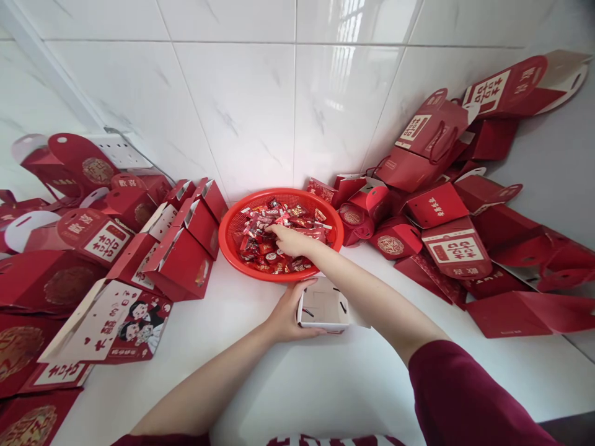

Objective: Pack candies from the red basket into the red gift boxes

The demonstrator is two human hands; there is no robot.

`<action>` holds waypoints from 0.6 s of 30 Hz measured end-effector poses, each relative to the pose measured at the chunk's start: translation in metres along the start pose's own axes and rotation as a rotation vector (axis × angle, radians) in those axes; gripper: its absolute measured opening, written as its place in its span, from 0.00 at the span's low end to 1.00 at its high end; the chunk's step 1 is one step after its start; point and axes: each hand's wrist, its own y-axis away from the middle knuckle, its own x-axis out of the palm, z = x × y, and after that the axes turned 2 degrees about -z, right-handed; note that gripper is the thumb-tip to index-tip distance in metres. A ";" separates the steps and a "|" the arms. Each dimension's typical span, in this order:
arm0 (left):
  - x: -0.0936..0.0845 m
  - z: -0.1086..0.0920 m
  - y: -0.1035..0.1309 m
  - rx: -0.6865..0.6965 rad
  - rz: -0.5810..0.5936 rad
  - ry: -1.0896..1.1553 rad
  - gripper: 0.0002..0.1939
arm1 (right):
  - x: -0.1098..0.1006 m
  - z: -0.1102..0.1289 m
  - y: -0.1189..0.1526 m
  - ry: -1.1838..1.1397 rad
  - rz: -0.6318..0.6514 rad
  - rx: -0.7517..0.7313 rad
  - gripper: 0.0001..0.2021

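A round red plastic basket (231,238) stands on the white table against the tiled wall, filled with several red-wrapped candies (260,248). My right hand (289,240) reaches into it, fingers curled over the candies. Just in front of the basket sits a small open box (324,308), white inside. My left hand (284,316) holds that box by its left side, thumb on the rim.
Piles of red paper gift boxes lie on both sides: folded and flat ones on the left (181,260), a heap on the right (446,229) climbing the wall. A flat red box (525,313) lies at the right. White tabletop (297,378) shows in front.
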 end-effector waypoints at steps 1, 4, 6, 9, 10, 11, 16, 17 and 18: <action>0.000 0.000 0.000 0.001 -0.001 0.000 0.52 | 0.001 -0.001 0.001 -0.003 -0.019 -0.024 0.30; 0.001 0.000 -0.001 0.000 -0.002 -0.001 0.52 | 0.001 0.001 0.003 0.000 -0.057 -0.111 0.32; 0.001 0.000 -0.001 0.001 -0.001 0.003 0.52 | -0.001 0.007 0.003 0.015 -0.071 -0.171 0.27; 0.000 -0.001 -0.002 0.005 0.005 0.010 0.52 | -0.001 0.020 0.000 0.058 -0.041 -0.253 0.22; 0.000 -0.002 -0.002 0.006 0.006 0.010 0.52 | 0.001 0.024 -0.002 0.079 -0.017 -0.276 0.23; 0.000 -0.002 -0.002 0.004 0.005 0.008 0.52 | 0.004 0.029 -0.004 0.104 0.011 -0.293 0.25; 0.000 -0.002 -0.001 -0.044 0.010 0.004 0.51 | 0.025 0.043 -0.010 0.268 0.100 -0.195 0.26; 0.000 -0.002 0.000 -0.051 0.013 0.011 0.51 | 0.028 0.044 -0.011 0.292 0.104 -0.157 0.26; 0.001 -0.002 0.000 -0.054 0.013 0.021 0.51 | 0.030 0.044 -0.011 0.308 0.107 -0.127 0.25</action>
